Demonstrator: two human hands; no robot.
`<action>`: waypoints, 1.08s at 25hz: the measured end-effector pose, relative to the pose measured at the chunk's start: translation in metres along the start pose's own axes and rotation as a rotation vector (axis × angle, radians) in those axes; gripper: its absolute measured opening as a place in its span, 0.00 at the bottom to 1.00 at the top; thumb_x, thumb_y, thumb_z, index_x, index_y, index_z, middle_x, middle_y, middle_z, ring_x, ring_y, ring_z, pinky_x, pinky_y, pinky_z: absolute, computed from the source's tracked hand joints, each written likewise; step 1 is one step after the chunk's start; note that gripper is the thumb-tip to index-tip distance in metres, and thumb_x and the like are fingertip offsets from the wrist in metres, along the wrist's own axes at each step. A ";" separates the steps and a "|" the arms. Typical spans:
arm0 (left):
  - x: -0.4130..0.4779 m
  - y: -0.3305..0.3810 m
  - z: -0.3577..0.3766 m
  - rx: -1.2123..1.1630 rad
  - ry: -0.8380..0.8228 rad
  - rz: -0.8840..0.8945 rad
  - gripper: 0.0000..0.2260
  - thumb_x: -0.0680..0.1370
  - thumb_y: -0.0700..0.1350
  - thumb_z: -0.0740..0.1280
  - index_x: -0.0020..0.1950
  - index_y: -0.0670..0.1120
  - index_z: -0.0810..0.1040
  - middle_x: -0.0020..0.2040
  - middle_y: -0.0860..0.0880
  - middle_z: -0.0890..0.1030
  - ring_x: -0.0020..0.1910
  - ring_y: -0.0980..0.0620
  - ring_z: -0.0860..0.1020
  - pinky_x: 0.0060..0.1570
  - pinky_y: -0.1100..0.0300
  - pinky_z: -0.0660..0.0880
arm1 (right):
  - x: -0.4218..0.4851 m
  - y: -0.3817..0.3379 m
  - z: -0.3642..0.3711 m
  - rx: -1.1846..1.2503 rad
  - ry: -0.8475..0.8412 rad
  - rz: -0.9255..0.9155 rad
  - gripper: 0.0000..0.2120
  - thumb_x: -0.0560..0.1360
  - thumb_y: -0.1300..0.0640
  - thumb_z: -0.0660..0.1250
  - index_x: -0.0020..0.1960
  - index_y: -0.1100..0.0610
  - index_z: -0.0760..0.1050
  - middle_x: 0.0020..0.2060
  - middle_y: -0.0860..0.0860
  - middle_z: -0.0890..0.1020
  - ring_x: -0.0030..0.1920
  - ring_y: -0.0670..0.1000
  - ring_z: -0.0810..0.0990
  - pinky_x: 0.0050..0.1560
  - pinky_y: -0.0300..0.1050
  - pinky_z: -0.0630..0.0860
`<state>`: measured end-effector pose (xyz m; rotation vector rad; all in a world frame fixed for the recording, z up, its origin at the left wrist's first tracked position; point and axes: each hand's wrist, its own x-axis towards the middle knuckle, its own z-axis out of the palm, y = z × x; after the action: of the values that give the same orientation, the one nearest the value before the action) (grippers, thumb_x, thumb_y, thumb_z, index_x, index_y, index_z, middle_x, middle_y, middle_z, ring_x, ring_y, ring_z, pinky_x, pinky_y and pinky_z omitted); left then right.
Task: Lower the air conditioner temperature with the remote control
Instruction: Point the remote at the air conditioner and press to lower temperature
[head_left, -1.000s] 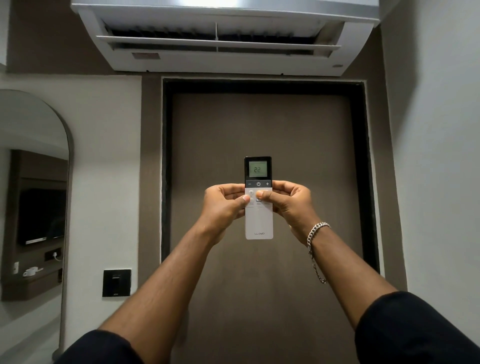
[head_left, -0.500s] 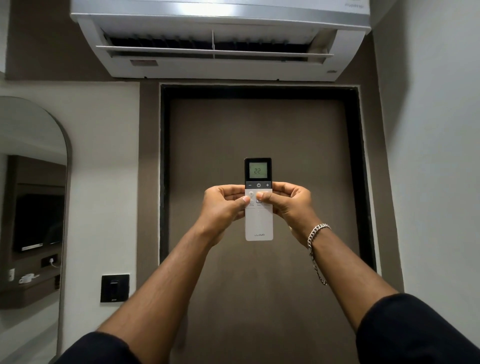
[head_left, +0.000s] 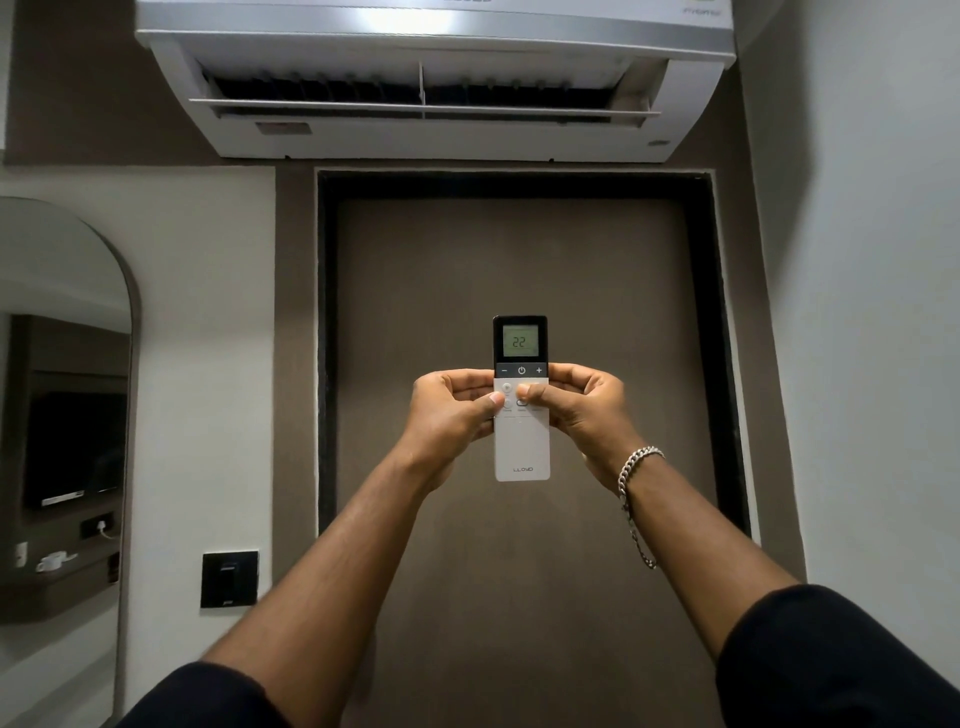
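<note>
Slim white remote control w/ black top (head_left: 521, 447) stands upright, long axis vertical, screen end toward white wall-mounted air conditioner (head_left: 431, 88), display reading 22. Left hand (head_left: 451, 415) & right hand (head_left: 584, 413) fingers closed round its sides, thumbs on buttons. Brown door (head_left: 519, 571) behind.

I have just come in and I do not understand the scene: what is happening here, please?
A person holds a remote control upright in both hands, left hand and right hand, under a wall air conditioner whose flap is open. The screen reads 22. Both thumbs rest on the white part below the minus button, which is not pressed.
</note>
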<state>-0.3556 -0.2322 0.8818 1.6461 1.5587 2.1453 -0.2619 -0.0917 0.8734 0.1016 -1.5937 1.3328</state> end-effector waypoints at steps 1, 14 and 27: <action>0.000 0.000 0.001 -0.001 -0.003 0.004 0.10 0.75 0.35 0.68 0.55 0.37 0.78 0.46 0.45 0.84 0.42 0.53 0.85 0.35 0.63 0.81 | 0.001 0.000 0.000 -0.009 0.006 -0.001 0.19 0.67 0.64 0.77 0.56 0.64 0.79 0.51 0.60 0.86 0.50 0.58 0.86 0.51 0.53 0.82; 0.006 -0.004 -0.005 0.019 0.009 -0.007 0.10 0.74 0.37 0.69 0.55 0.38 0.78 0.48 0.44 0.84 0.43 0.52 0.85 0.36 0.63 0.81 | 0.005 0.002 0.004 -0.006 -0.010 0.006 0.19 0.67 0.63 0.76 0.57 0.64 0.78 0.52 0.60 0.85 0.51 0.59 0.86 0.53 0.55 0.82; 0.012 0.000 -0.002 0.053 0.162 -0.013 0.09 0.75 0.41 0.69 0.53 0.40 0.78 0.45 0.45 0.84 0.41 0.53 0.85 0.32 0.64 0.80 | -0.003 -0.003 0.012 0.030 0.007 0.026 0.09 0.73 0.60 0.72 0.52 0.61 0.81 0.46 0.57 0.87 0.43 0.50 0.87 0.41 0.40 0.83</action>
<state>-0.3624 -0.2272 0.8907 1.5055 1.6757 2.3020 -0.2659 -0.1034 0.8754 0.0943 -1.5743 1.3762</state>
